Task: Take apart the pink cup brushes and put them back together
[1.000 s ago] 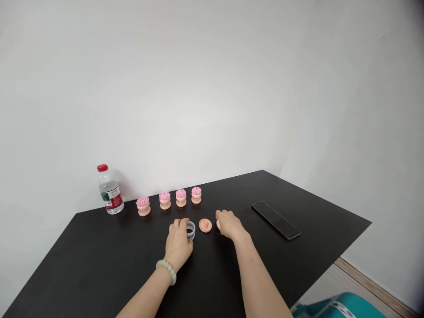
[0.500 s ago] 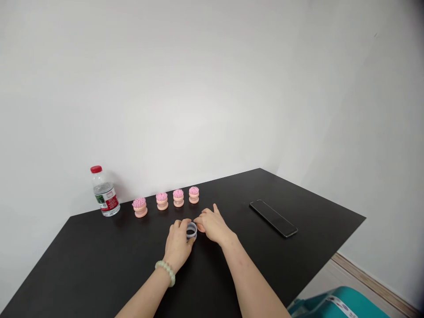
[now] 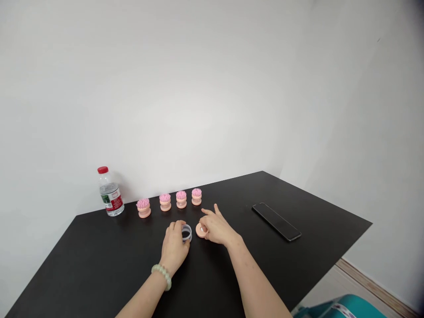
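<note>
My left hand [image 3: 174,247] holds a grey ring [image 3: 187,232] on the black table [image 3: 82,274], while my right hand [image 3: 216,229] touches a round peach disc [image 3: 200,230] just beside it. Four pink-bristled brushes [image 3: 181,199] stand in a row beyond, between a red-capped water bottle [image 3: 110,192] and a phone [image 3: 276,222].

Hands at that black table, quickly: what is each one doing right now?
Left hand: closed on a grey plastic ring.
Right hand: open, touching a round peach plastic disc, not holding it.

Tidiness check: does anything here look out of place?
Nothing looks spilled or damaged. Only the grey ring at the left hand and peach disc at the right hand lie apart from the four pink-bristled brushes.
</note>
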The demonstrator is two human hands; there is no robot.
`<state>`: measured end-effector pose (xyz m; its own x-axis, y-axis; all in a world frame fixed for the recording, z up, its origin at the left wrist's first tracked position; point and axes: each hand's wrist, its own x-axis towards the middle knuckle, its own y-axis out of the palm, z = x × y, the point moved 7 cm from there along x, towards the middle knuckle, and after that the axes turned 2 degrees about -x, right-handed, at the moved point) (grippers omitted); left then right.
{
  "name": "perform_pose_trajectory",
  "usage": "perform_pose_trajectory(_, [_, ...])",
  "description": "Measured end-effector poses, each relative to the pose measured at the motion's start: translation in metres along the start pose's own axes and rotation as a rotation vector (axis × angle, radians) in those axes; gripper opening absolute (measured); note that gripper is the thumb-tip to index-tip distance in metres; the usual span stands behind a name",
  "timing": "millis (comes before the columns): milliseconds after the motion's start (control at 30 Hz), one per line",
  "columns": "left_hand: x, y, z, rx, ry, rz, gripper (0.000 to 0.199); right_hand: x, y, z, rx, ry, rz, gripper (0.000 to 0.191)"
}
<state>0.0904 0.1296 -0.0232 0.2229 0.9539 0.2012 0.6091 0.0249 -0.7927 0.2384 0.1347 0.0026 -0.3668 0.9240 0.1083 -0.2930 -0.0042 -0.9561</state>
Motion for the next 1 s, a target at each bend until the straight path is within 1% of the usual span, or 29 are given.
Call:
perform_pose_trajectory(67, [0.0,0.003,-0.003,-0.011,0.012,0.005,0.039,-0.002,0.001,-0.006,-0.004,0.035,0.032,0.038])
perform_pose_trajectory(133, [0.001,0.006,-0.007,-0.022,0.028,0.008,0.04,-0.003,0.0,-0.01,0.0,0.058,0.048,0.043])
perform_pose_trajectory(267, [0.002,0.014,-0.011,-0.048,0.049,0.02,0.044,-0.006,-0.002,-0.01,0.035,0.057,0.061,0.045])
perform_pose_trajectory(367, [0.002,0.018,-0.014,-0.069,0.057,0.034,0.05,-0.009,-0.007,-0.009,0.079,0.049,0.034,0.04])
perform_pose_trajectory(433, [0.0,0.016,-0.016,-0.076,0.055,0.033,0.057,-0.012,-0.013,-0.01,0.11,0.05,-0.017,0.03])
perform_pose_trajectory(533, [-0.012,0.004,-0.015,-0.074,0.041,0.016,0.064,-0.017,-0.027,-0.014,0.146,0.084,-0.153,0.015])
perform_pose_trajectory(567, [-0.019,-0.001,-0.013,-0.076,0.039,0.007,0.064,-0.018,-0.032,-0.017,0.155,0.106,-0.21,0.013])
perform_pose_trajectory(633, [-0.036,-0.012,-0.006,-0.092,0.048,-0.012,0.062,-0.016,-0.041,-0.023,0.174,0.164,-0.318,0.019])
perform_pose_trajectory(733, [-0.067,-0.026,0.01,-0.193,0.082,-0.102,0.058,0.002,-0.05,-0.034,0.202,0.25,-0.408,0.035])
perform_pose_trajectory(800, [-0.083,-0.031,0.024,-0.245,0.062,-0.173,0.054,0.023,-0.05,-0.039,0.206,0.291,-0.416,0.047])
perform_pose_trajectory(867, [-0.093,-0.032,0.036,-0.295,0.023,-0.227,0.051,0.049,-0.047,-0.044,0.193,0.324,-0.395,0.058])
perform_pose_trajectory(900, [-0.095,-0.032,0.041,-0.32,0.005,-0.247,0.049,0.062,-0.044,-0.046,0.183,0.342,-0.377,0.061])
perform_pose_trajectory(933, [-0.096,-0.032,0.045,-0.344,-0.01,-0.263,0.049,0.075,-0.04,-0.048,0.173,0.361,-0.357,0.059])
perform_pose_trajectory(1000, [-0.096,-0.034,0.049,-0.378,-0.022,-0.29,0.048,0.095,-0.031,-0.051,0.158,0.396,-0.318,0.048])
